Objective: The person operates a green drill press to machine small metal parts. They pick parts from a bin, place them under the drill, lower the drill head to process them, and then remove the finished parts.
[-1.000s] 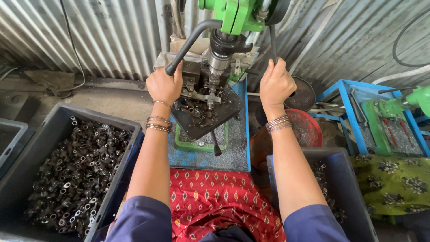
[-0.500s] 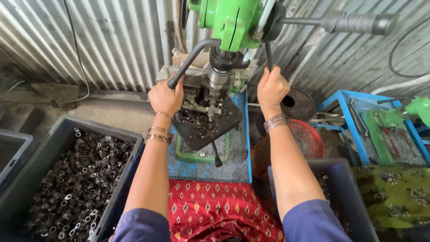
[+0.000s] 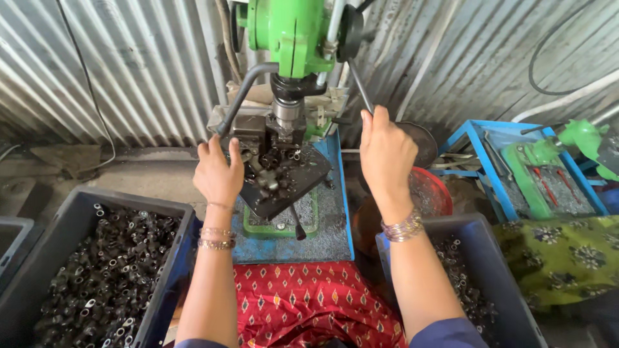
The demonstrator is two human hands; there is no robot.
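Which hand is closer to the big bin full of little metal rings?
Left. The left hand is at the black work plate, just above and right of that bin. The right hand holds the lever, farther right.

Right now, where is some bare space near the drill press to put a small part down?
The blue base plate, between the dark work table and the red cloth, is mostly bare apart from fine chips. The concrete floor behind the left crate is bare. The work table, by the left hand, is crowded; both crates hold parts.
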